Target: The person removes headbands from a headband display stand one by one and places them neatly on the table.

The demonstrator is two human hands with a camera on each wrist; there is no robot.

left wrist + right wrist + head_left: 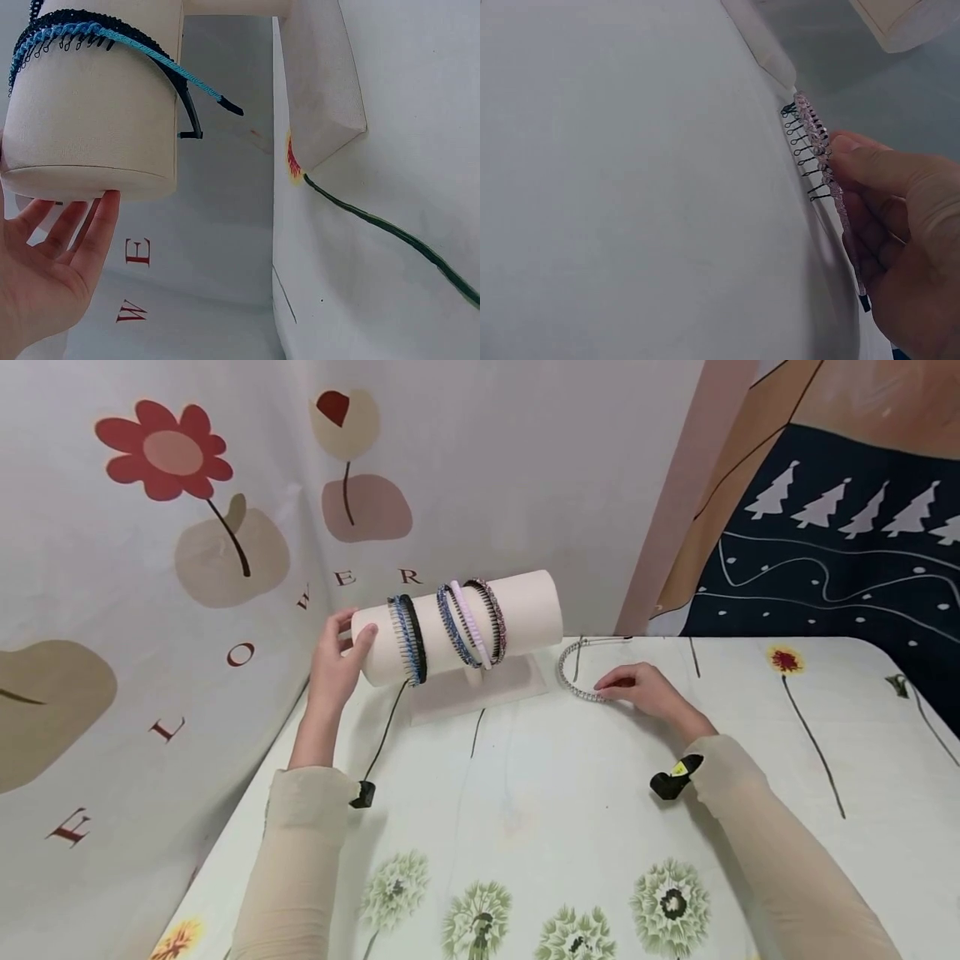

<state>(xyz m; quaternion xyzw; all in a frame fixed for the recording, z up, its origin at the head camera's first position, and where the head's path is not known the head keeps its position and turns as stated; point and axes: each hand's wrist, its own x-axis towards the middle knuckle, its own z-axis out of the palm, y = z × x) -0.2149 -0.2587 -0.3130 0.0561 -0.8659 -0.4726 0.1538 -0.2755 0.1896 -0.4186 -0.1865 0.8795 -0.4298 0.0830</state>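
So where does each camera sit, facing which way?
Head: on the head, facing forward and down at the headband stand; left hand, right hand and sleeves show.
Left wrist: on that wrist, facing the stand's end; left hand shows.
Right wrist: on that wrist, facing the pinched toothed headband; right hand shows.
Head and left wrist share the stand and left hand.

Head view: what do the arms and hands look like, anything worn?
Long beige cloth left sleeve and matching right sleeve, bunched at the cuffs. Small black blocky left wrist camera; black right wrist camera with a yellow label. Left hand and right hand bare, no gloves or rings visible. No cables visible.
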